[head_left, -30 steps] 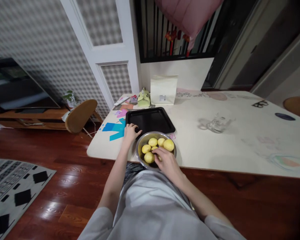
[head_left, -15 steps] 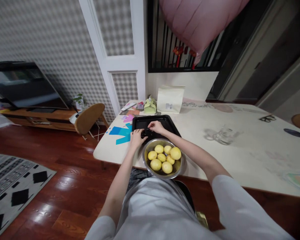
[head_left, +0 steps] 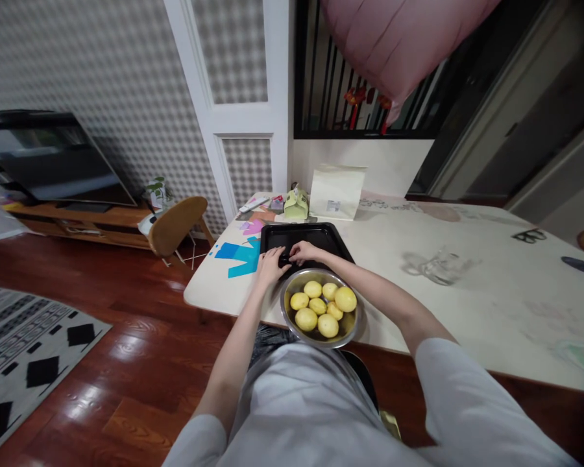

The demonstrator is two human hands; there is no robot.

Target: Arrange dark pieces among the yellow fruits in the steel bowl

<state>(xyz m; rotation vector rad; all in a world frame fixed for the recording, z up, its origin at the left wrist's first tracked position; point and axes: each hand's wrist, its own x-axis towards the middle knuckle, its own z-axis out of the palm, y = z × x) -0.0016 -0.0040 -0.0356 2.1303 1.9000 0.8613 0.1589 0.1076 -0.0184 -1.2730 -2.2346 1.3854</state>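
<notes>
A black rectangular tray (head_left: 316,235) lies on the table. Over its near left part, my left hand (head_left: 272,264) is closed around a small black object (head_left: 285,259) whose kind I cannot make out against the dark tray. My right hand (head_left: 304,252) is beside it, fingers pinched together at the object's right end; what sits between those fingertips is too small to tell. Just in front of both hands, at the table's near edge, stands a metal bowl (head_left: 286,316) with several yellow lemons (head_left: 328,325) in it.
Behind the tray on the white table (head_left: 394,311) are a pale paper bag (head_left: 338,191) and a green tissue pack (head_left: 296,204). A clear glass vessel (head_left: 440,267) stands to the right. A wooden chair (head_left: 178,227) is at the left, and a pink balloon (head_left: 403,45) hangs above.
The view has shifted slightly. My right hand's fingers have turned a little downward and drawn in toward the black object; my left hand keeps its grip. The bowl and tray stay put.
</notes>
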